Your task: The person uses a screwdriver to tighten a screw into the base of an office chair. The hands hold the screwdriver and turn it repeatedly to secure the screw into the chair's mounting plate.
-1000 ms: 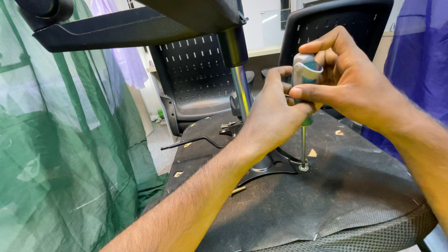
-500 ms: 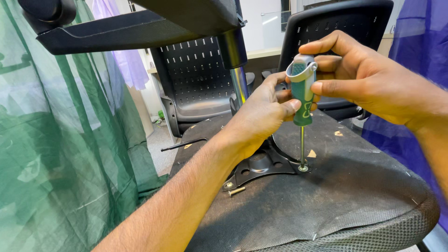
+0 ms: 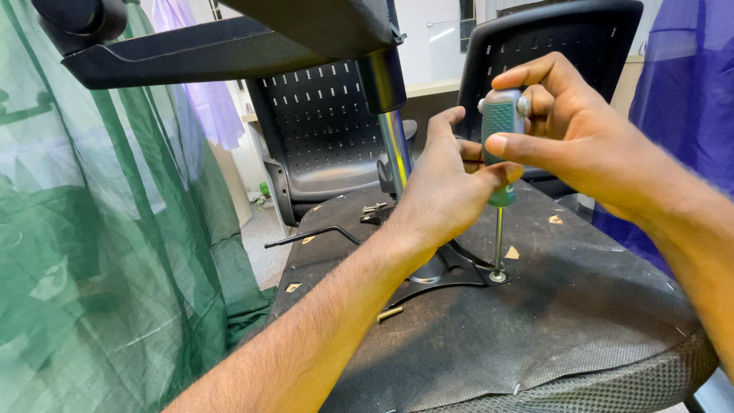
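A green-handled screwdriver [image 3: 500, 130] stands upright, its tip in a screw [image 3: 498, 276] at the corner of a black metal plate [image 3: 451, 269]. The plate is fixed to the underside of an upturned chair seat [image 3: 535, 336]. My right hand [image 3: 569, 130] grips the handle's top from the right. My left hand [image 3: 443, 191] wraps the lower part of the handle from the left. A chrome column [image 3: 395, 149] rises from the plate just behind my left hand.
The chair's black base arm [image 3: 222, 50] hangs overhead. A thin bent lever [image 3: 313, 235] sticks out at the seat's left. A loose bolt [image 3: 390, 313] lies on the fabric. Green netting [image 3: 92, 252] hangs left, purple cloth [image 3: 688, 99] right, perforated chair backs [image 3: 321, 130] behind.
Both hands shifted their grip round the screwdriver handle, the right thumb now lying across its front. The tip has stayed in the same screw.
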